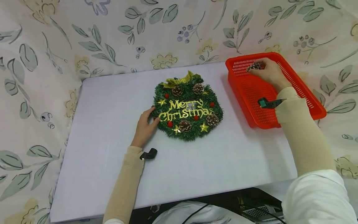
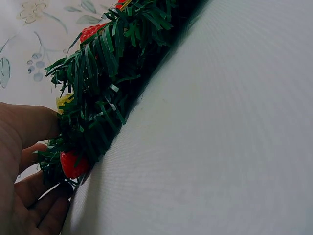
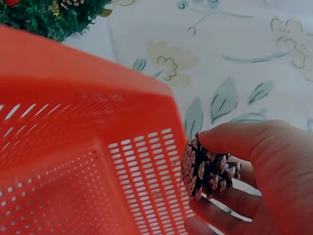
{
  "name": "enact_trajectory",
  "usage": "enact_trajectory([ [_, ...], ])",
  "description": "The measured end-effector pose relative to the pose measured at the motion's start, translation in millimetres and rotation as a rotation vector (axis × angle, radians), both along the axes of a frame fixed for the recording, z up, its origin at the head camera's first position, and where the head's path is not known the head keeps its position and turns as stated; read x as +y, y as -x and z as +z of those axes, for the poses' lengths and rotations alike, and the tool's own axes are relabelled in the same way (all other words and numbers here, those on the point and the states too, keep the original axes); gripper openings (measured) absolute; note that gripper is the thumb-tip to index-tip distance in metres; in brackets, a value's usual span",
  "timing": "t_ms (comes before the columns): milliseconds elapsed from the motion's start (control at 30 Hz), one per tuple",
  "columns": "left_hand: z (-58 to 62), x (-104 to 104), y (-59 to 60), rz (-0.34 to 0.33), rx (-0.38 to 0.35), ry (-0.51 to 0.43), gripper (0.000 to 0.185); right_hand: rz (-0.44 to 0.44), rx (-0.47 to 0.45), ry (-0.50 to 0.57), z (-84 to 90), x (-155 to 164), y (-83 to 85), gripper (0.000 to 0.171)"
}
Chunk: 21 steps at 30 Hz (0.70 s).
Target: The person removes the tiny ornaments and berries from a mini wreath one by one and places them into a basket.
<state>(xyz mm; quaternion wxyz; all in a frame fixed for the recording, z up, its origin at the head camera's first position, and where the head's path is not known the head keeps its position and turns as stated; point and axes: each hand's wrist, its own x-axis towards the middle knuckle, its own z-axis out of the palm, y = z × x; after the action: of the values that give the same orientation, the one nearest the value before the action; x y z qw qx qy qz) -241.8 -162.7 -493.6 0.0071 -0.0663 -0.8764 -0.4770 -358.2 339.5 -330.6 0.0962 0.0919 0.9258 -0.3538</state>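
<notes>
Left hand: the left hand (image 1: 145, 126) is resting on the table (image 1: 112, 174) at the left rim of the wreath, its fingers (image 2: 34, 188) lying loosely curled against the green needles with the thumb touching the edge; they are not clamped round anything.
Left sleeve: a beige sleeve (image 1: 126, 183) is covering the forearm, and a small black camera (image 1: 149, 154) is sitting at the wrist.
Wreath: the wreath (image 1: 187, 107) is lying flat near the middle of the table, carrying gold "Merry Christmas" lettering (image 1: 184, 110), a gold bow (image 1: 179, 80) at the top, four pine cones, red berries and gold stars.
Basket: the red basket (image 1: 251, 93) is standing at the right end of the table, just apart from the wreath, tilted with its perforated floor showing.
Loose pine cone: the loose pine cone (image 3: 208, 171) is sitting inside the basket's far corner, in the right hand.
Right hand: the right hand (image 1: 267, 73) is reaching into the basket, its fingers (image 3: 254, 142) curling round the loose pine cone and pinching it.
Backdrop: a floral cloth (image 1: 42, 62) is hanging behind and beside the table.
</notes>
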Motion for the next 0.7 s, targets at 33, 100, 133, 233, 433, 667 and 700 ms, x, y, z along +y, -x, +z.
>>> enact_trajectory([
  [33,0.1,0.1,0.1,0.000,0.000,0.001,0.061,-0.002,-0.001,0.003,-1.7,0.4,0.1,0.081],
  [100,0.1,0.2,0.2,0.001,0.001,0.000,0.061,0.004,-0.001,0.001,-5.3,1.7,0.9,0.081],
  [133,0.0,0.3,0.2,0.002,0.002,0.000,0.060,0.008,-0.003,0.002,-6.9,2.2,1.3,0.081],
  [233,0.1,0.5,0.0,0.001,0.004,-0.006,0.060,0.008,-0.018,-0.001,-11.7,4.0,2.1,0.081],
  [433,-0.1,0.2,1.0,0.000,0.006,0.005,0.061,0.015,-0.041,0.005,-20.0,8.1,5.1,0.080],
  [667,-1.7,-0.3,2.5,-0.001,0.006,0.016,0.062,0.053,-0.071,-0.039,-26.2,13.2,7.2,0.082],
  [700,-1.8,-0.2,2.3,-0.004,0.004,0.016,0.062,0.059,-0.076,-0.045,-26.8,13.9,7.4,0.081],
])
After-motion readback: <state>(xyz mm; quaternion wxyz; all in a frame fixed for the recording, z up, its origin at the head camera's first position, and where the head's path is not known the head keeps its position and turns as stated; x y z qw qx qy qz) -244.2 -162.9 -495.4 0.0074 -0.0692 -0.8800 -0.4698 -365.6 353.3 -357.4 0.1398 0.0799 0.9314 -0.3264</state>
